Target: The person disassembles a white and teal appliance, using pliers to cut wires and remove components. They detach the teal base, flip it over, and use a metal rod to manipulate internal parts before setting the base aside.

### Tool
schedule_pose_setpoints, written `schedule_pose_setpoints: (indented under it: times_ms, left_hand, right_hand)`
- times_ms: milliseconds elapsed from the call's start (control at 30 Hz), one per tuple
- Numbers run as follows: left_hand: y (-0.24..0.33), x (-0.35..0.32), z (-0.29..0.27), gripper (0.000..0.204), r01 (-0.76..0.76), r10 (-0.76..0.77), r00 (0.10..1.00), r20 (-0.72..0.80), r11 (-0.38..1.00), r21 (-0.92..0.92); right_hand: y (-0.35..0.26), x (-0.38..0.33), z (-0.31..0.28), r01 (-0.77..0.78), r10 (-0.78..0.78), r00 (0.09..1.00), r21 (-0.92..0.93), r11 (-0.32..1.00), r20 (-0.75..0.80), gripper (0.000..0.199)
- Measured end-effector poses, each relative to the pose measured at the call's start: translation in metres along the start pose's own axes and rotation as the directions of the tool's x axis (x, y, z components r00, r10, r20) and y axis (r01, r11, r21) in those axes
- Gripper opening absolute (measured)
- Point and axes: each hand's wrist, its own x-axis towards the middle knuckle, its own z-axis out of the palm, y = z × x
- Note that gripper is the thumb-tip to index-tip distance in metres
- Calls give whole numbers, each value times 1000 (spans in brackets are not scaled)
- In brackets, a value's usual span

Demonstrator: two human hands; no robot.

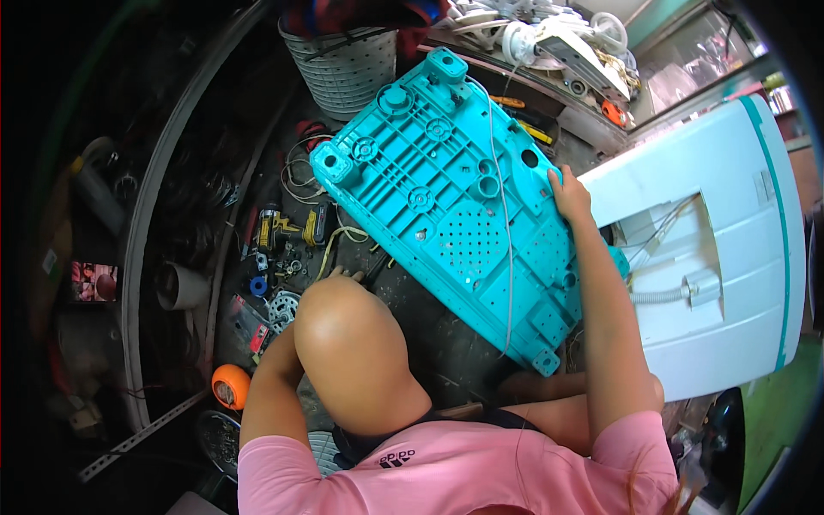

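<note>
A large turquoise plastic base panel with corner feet, ribs and a perforated patch leans tilted before me, its ribbed side showing. A thin grey cord runs down across it. My right hand is closed round the panel's right edge, thumb on the ribbed face. My left hand is mostly hidden behind my raised knee; only a few fingertips show, near a dark-handled tool and a yellowish cord. Right of the panel lies a white appliance body with a turquoise rim, an opening, wires and a grey corrugated hose.
On the floor at left are a yellow-and-black cordless drill, small metal parts, a blue tape roll and an orange round container. A white basket stands behind the panel. Assorted parts crowd the shelf at the back.
</note>
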Motion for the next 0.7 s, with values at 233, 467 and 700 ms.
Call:
schedule_pose_setpoints:
  times_ms: [233,467,700]
  left_hand:
    - [-15,-34,-3,20,-26,29,998,-55,998,50]
    - [-47,-90,-110,17,-31,37,890,-454,999,20]
    - [-42,-129,-349,22,209,-192,475,-859,973,-102]
  right_hand:
    - [3,-30,14,-43,40,998,-75,996,-50,59]
    - [11,-44,7,-83,83,996,-61,995,9,59]
    - [-28,-55,-19,109,-89,955,55,993,-284,63]
